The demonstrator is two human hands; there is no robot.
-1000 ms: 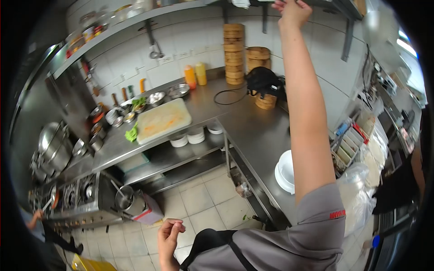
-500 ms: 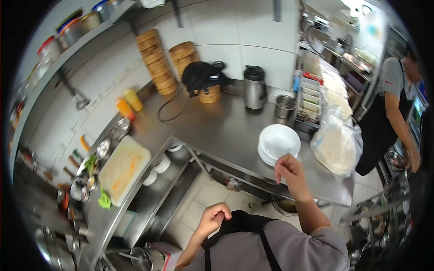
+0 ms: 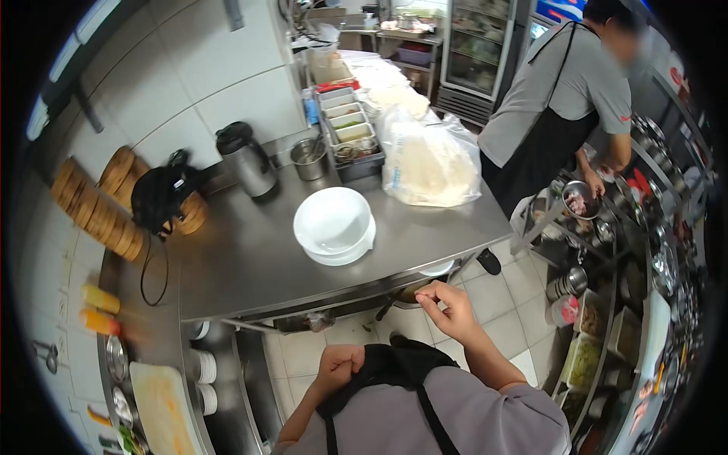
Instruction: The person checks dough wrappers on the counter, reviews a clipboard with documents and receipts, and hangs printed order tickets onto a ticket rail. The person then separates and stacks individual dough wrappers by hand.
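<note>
My left hand (image 3: 339, 367) is curled into a loose fist in front of the black apron (image 3: 394, 379); whatever it may hold is hidden. To its right, my right hand (image 3: 447, 309) is raised near the table's front edge, thumb and forefinger pinched together, and anything between them is too small to make out. Neither hand touches the steel table (image 3: 250, 273). Beyond them, stacked white bowls (image 3: 334, 220) stand on that table. Behind the bowls are a steel pot (image 3: 309, 159), a metal flask (image 3: 249, 163) and a clear plastic bag (image 3: 432, 167) with pale contents.
At the right, a person (image 3: 561, 91) in a black apron leans over a metal bowl (image 3: 580, 199) by racks of cookware. Left are bamboo steamers (image 3: 95, 212), a black bag (image 3: 163, 197) and a cutting board (image 3: 161, 409). A tray of ingredient containers (image 3: 350, 129) stands behind the bowls.
The view has turned right, bringing the other person closer to the centre. My right hand has come down from the high shelf to in front of my body. My left hand has curled more tightly.
</note>
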